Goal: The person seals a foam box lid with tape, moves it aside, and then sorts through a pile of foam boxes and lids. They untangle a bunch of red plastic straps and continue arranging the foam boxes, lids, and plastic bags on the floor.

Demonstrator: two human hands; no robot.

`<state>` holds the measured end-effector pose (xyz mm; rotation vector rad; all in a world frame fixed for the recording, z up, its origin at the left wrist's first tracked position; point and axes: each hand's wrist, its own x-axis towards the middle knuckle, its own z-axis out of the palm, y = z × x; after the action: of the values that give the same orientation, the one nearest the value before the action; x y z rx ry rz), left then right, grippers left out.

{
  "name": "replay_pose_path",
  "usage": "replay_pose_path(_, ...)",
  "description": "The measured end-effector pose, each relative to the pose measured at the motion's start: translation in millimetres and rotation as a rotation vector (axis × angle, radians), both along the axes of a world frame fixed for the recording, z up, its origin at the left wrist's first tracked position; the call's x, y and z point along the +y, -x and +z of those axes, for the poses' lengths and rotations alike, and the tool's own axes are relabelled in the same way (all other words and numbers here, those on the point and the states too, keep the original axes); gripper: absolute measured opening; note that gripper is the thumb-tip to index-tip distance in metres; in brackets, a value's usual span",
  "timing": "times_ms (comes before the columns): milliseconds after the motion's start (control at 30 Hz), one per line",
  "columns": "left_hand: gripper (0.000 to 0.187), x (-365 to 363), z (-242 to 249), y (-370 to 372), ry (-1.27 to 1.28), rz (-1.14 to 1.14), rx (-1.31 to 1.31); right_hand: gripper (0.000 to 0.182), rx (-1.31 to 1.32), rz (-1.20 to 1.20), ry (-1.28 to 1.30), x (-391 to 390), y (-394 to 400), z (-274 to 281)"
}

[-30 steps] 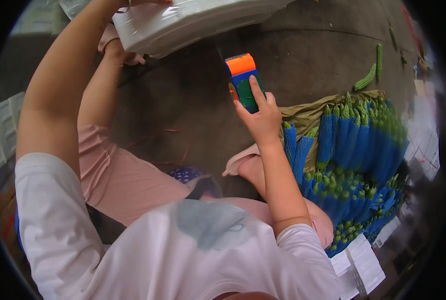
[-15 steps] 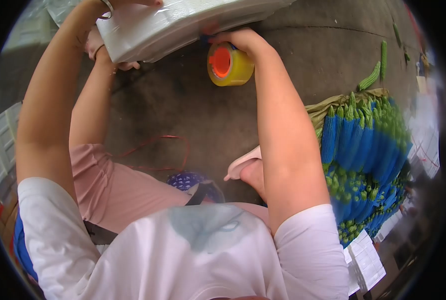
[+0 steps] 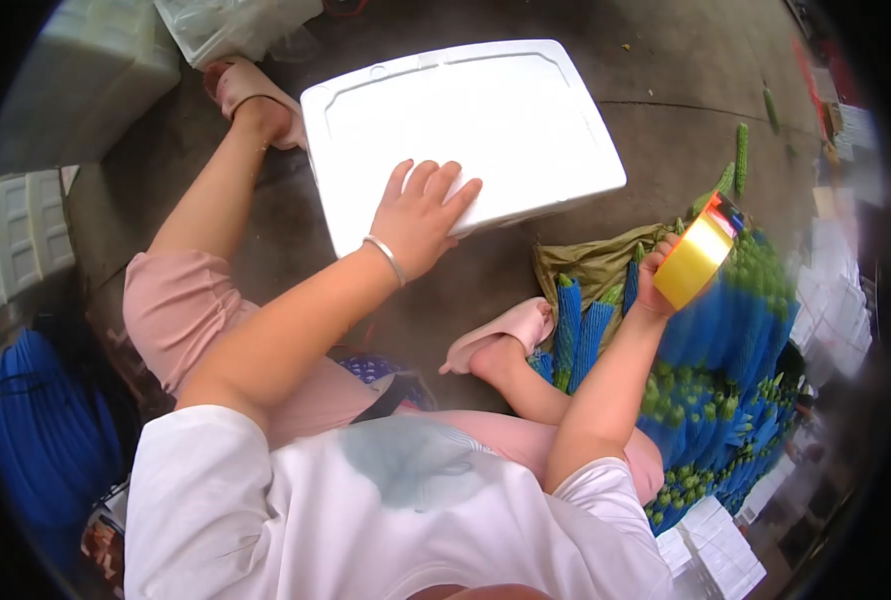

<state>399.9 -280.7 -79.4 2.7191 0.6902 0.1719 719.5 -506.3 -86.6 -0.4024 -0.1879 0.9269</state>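
A white foam box [image 3: 466, 120] with its lid on sits on the floor ahead of me. My left hand [image 3: 421, 215], with a bangle at the wrist, rests on the lid's near edge, fingers spread. Out to the right, apart from the box, my right hand [image 3: 654, 280] grips a tape dispenser [image 3: 698, 262] with a wide yellow roll and an orange-red and blue end. Beneath and beyond that hand lie many green bitter melons in blue net sleeves [image 3: 731, 335], partly hidden by my arm.
Stacked white foam boxes [image 3: 86, 90] stand at the upper left, and a plastic-wrapped box [image 3: 236, 25] is at the top. Olive cloth [image 3: 586, 265] borders the melons. A loose bitter melon [image 3: 742, 160] lies behind them. A blue bundle [image 3: 41, 430] is at lower left.
The foam box now shows its whole lid, nearer the middle of view. My left hand has come onto the lid. My right hand has swung right, away from the box, with the tape dispenser.
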Motion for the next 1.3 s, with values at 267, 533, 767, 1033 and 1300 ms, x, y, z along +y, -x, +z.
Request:
replay_pose_path(267, 0.079, 6, -30, 47, 0.01, 0.619, -0.245, 0.053, 0.043, -0.218, 0.543, 65, -3, -17)
replay_pose_path(533, 0.061, 18, -108, 69, 0.816, 1.201, -0.551, 0.036, -0.139, 0.025, 0.727, 115, 15, -39)
replay_pose_path(767, 0.069, 55, -24, 89, 0.921, 0.954, -0.602, 0.048, -0.306, 0.045, 0.552, 59, 49, 58)
replay_pose_path(1033, 0.069, 51, 184, 188, 0.807, 0.333, -1.19, 0.055, -0.425, -0.167, 0.1, 43, 130, 210)
replay_pose_path(1300, 0.066, 33, 298, 300, 0.634, 0.37, -1.429, 0.061, -0.507, 0.08, -0.296, 105, 203, 278)
